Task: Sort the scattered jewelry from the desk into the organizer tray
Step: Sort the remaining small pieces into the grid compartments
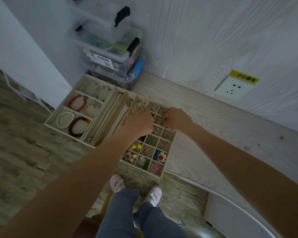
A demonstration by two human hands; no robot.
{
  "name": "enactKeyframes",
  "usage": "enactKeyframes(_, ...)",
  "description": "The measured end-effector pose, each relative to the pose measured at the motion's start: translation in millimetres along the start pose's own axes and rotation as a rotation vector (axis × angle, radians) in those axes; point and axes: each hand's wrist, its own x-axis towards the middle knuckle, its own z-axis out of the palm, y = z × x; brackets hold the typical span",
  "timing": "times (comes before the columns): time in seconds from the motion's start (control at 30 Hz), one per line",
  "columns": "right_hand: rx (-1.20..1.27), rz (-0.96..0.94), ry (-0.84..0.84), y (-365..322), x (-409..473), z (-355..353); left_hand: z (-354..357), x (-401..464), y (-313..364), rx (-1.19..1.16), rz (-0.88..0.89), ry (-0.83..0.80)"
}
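A beige organizer tray (168, 156) lies on the pale desk (205, 121). Its left part holds red bead bracelets (77, 103) and a pearl bracelet (65, 120); long middle slots hold chain necklaces (108, 117); the right grid holds small earrings and coloured pieces (159, 157). My left hand (139, 122) and my right hand (177, 119) hover close together over the grid's upper cells, fingers pinched around small metal pieces (157, 121). What each hand grips is too small to tell.
Stacked clear plastic storage boxes (110, 54) stand behind the tray against the wall. A wall socket (233, 89) with a yellow label sits to the right. The desk's front edge curves at lower right. Below are the floor, my legs and pink slippers (117, 182).
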Motion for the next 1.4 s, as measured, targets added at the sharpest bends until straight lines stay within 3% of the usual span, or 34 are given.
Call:
enactKeyframes(0.27, 0.197, 0.033, 0.137, 18, -20, -13, 8, -10, 16, 0.017, -0.007, 0.165)
enactKeyframes(0.5, 0.305, 0.129, 0.359, 95, -72, -16, 18, 0, 80, -0.078, 0.256, 0.244)
enactKeyframes(0.6, 0.31, 0.206, 0.469, 147, -98, -7, 26, 8, 125, -0.127, 0.395, 0.207)
enactKeyframes(0.73, 0.268, 0.338, 0.425, 204, -123, 2, 44, 14, 171, -0.169, 0.523, 0.105)
enactKeyframes(0.9, 0.163, 0.266, 0.249, 249, -141, 14, 75, 13, 215, -0.108, 0.602, -0.035)
enactKeyframes(1.0, 0.16, 0.193, 0.228, 257, -141, 21, 92, 11, 230, -0.129, 0.586, -0.041)
enactKeyframes(1.2, 0.167, 0.143, 0.439, 262, -142, 25, 107, 17, 246, -0.241, 0.583, 0.027)
enactKeyframes(1.4, 0.324, 0.24, 0.552, 253, -139, 22, 103, 25, 249, -0.263, 0.608, 0.045)
